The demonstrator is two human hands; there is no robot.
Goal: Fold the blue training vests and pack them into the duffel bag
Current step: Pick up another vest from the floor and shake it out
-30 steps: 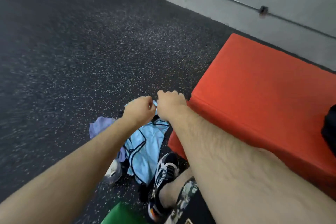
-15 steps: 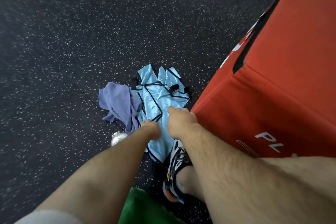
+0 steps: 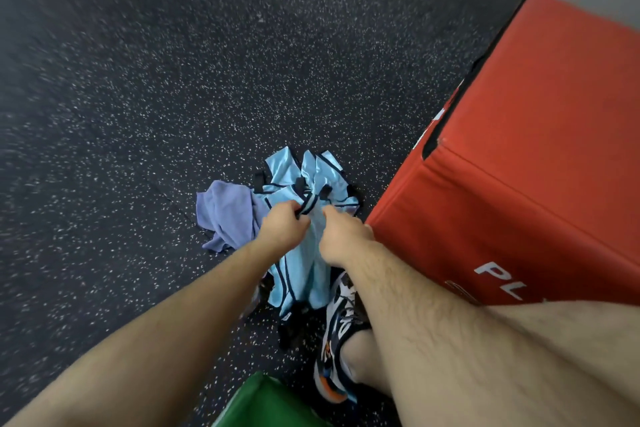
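Two hands, the left hand and right hand, grip one blue vest by its dark trim, fingers curled; drawing them apart evenly should spread it flat for folding.

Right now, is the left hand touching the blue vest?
Touching. The head view shows the left hand with its fingers curled round the dark-trimmed edge of the blue vest.

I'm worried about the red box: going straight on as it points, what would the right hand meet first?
Probably the heap of blue vests on the floor just ahead; the right hand grips one of them. The red box sits off to its right; depth is unclear.
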